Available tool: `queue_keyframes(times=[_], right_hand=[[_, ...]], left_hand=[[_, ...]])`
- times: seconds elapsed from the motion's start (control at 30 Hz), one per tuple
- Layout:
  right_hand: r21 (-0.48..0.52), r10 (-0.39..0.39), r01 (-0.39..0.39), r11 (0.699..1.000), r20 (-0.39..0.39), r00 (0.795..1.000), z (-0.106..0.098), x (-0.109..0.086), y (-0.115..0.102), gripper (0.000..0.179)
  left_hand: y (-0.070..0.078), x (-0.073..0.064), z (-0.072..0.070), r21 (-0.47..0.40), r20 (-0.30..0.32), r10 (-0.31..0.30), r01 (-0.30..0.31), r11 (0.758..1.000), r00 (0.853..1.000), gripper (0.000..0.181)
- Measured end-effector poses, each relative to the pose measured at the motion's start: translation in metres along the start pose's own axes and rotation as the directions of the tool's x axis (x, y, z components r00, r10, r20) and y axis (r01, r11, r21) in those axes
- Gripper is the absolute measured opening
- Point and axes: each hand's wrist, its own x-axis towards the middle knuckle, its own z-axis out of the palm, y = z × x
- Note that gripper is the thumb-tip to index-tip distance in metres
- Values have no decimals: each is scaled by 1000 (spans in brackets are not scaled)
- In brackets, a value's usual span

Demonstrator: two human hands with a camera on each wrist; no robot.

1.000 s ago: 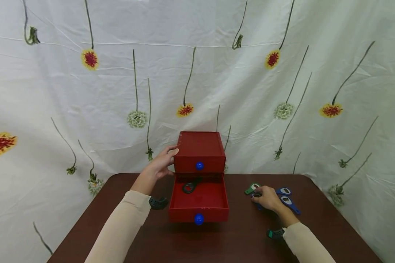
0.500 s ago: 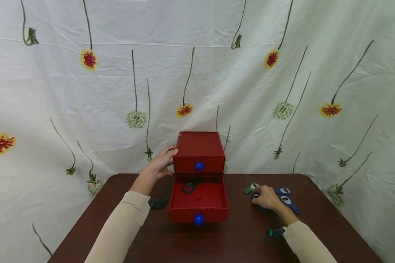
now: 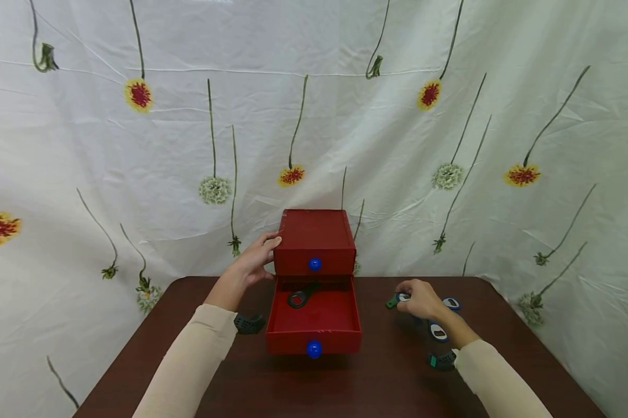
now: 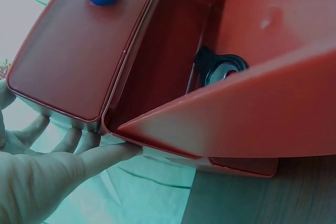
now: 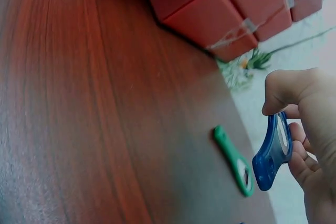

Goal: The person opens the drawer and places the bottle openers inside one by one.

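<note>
My left hand (image 3: 252, 261) rests against the left side of a small red drawer cabinet (image 3: 318, 229), its fingers fairly straight. The lower drawer (image 3: 332, 313) stands pulled out, and a black bottle opener (image 4: 212, 66) lies inside it. Over the table at right, my right hand (image 3: 422, 301) pinches a blue bottle opener (image 5: 274, 148) between thumb and fingers, held off the surface. Beneath it lies a green bottle opener (image 5: 233, 161), partly hidden in the head view. More blue bottle openers (image 3: 438, 332) lie by the right wrist, partly covered by the arm.
Blue knobs (image 3: 315, 265) mark the drawer fronts, and the upper drawer is closed. The dark wooden table (image 3: 314, 389) ends at a white flowered cloth (image 3: 376, 145) hanging behind it.
My right hand has picked up a blue bottle opener from the table and lifted it slightly. The left hand stays against the cabinet; the view has shifted a little.
</note>
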Motion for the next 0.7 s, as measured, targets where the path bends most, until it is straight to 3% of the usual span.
queue_keyframes(times=[0.47, 0.7], right_hand=[[45, -118, 116, 992, 52, 992, -21, 10, -53, 38], [20, -248, 247, 969, 62, 967, -22, 16, -86, 35]], left_hand=[[2, -2, 0, -5, -7, -6, 6, 1000, 1000, 57], [0, -2, 1, -10, -6, -6, 6, 1000, 1000, 58]])
